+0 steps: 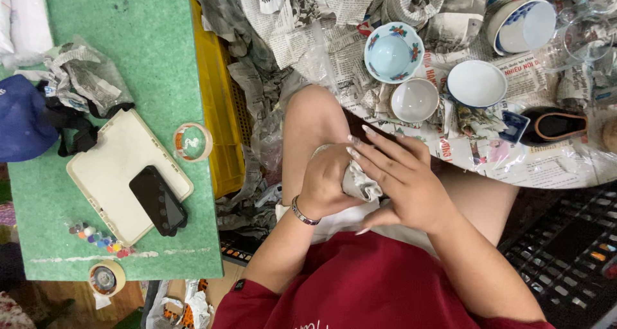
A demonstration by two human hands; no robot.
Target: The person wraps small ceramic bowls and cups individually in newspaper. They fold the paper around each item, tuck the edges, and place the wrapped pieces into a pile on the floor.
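Observation:
My left hand (324, 184) is closed around a small object wrapped in newspaper (357, 180), held above my knee. My right hand (402, 178) lies over the wrapped object from the right, fingers stretched across the paper. What is inside the paper is hidden. Just beyond my hands, on spread newspaper (514, 158), stand a floral blue bowl (393, 51), a small white cup (414, 100) and a white bowl (476, 82).
A blue-and-white bowl (522, 25) and a dark shoe-shaped dish (553, 124) lie at the far right. A yellow crate (218, 104) borders a green table (148, 52) holding a white tray (109, 168), a black phone (158, 200), a tape roll (192, 142) and crumpled newspaper (87, 78).

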